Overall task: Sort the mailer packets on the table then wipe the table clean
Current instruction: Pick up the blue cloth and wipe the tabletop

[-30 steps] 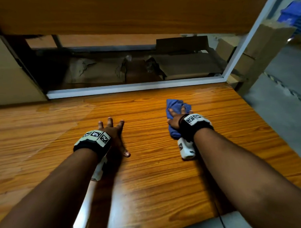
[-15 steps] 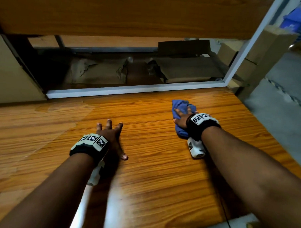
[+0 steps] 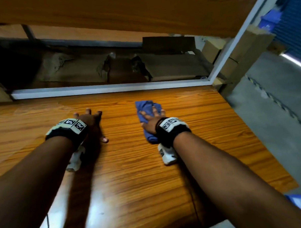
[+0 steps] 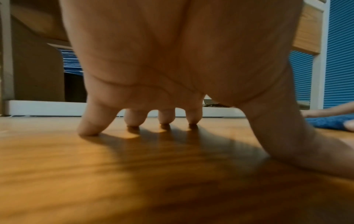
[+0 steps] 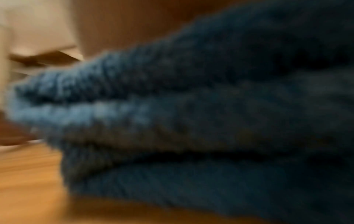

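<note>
A crumpled blue cloth lies on the wooden table right of centre. My right hand presses flat on the cloth with spread, straight fingers. In the right wrist view the blue cloth fills the frame, blurred. My left hand rests on the bare table, fingers spread, fingertips and thumb touching the wood. The cloth's edge shows at the right of the left wrist view. No mailer packets are in view.
A white frame rail bounds the table's far edge, with flattened cardboard on the shelf behind it. A wooden shelf hangs overhead. A white upright post stands at the far right corner. Grey floor lies past the right edge.
My right hand has slid the blue cloth leftward across the table after a small move to the right. The left hand has stayed planted on the wood.
</note>
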Demonstrator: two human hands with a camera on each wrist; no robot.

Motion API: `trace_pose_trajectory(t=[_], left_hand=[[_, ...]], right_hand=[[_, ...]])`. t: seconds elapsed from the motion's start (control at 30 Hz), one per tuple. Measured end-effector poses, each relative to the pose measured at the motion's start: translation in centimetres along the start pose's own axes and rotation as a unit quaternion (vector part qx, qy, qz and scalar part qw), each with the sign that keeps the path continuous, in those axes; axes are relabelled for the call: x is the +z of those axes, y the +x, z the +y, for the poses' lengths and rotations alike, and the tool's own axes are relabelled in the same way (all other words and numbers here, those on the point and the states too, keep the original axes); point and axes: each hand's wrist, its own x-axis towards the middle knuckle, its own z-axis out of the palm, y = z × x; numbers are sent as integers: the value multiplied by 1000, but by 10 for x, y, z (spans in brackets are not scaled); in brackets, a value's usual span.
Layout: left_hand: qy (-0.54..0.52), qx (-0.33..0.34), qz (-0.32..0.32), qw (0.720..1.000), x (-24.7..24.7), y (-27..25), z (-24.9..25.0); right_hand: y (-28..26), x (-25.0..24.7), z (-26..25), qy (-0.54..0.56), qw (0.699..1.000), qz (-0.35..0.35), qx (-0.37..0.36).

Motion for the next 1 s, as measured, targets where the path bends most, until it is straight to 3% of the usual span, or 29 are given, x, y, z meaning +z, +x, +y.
trace_pose_trajectory(t=[0.1,0.17,0.33,0.4,0.47,0.53,0.63,0.7,0.9,1.0], left_hand=[[-24,-6,-6,1000,-1,0,-2],[-29,-11,-18,999,-3,2,-2],[-31,-18,-23,999,-3,5,0],[-40,-18,-21,999,-2,5,0],[-47,-12,-25,999,-3,3,0],[-61,-11,-32,998,-3,4,-2],[-68,-17,-39,997,-1,7,-3],[-67,-21,-44,997,-1,7,-1],[-107,-37,15,994,-19,22,5],[-103,-47,1,994,-27,25,11]], right_hand=[[-2,-22,47,34,995,5,96],[-3,-27,33,36,994,1,100],[-1,-9,-75,5,998,-11,-57],[-3,-5,-88,-13,996,-17,-91],[7,-9,-70,-14,995,-23,-95],[19,-18,-32,-30,998,-7,-53],[23,-37,23,20,997,12,67],[21,-42,27,22,995,10,96],[23,-14,-71,-16,997,-7,-79],[31,-25,-49,-33,995,-9,-89]])
